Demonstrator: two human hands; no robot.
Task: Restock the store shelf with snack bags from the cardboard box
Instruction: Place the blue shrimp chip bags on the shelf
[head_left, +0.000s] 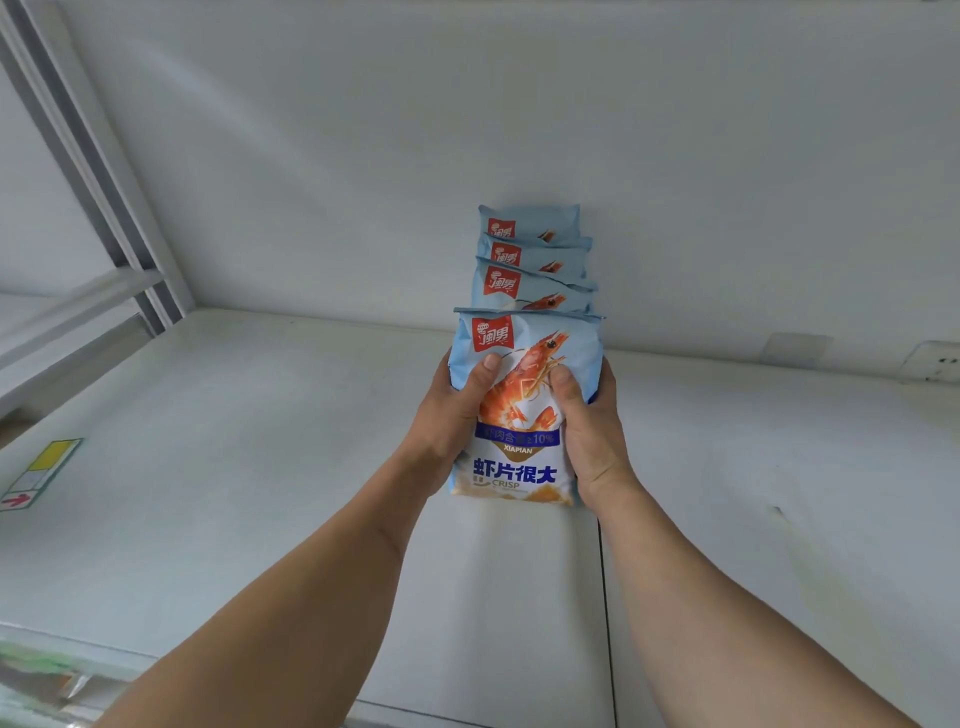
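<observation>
Head view: front snack bag (524, 410) stands upright on the white shelf (234, 467), long axis vertical, face toward the camera, reading "XIAPIAN", "CRISP", "10%", with a prawn picture. Left hand (452, 415) and right hand (592, 431) clamp its sides, thumbs on its face. Three matching bags (530, 260) line up directly behind it.

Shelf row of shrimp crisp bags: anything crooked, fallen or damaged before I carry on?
Nothing stands out. Three bags stand upright in a straight row on the white shelf, labels facing forward. The front bag, gripped by the left hand and right hand, lines up with them and looks intact.
</observation>
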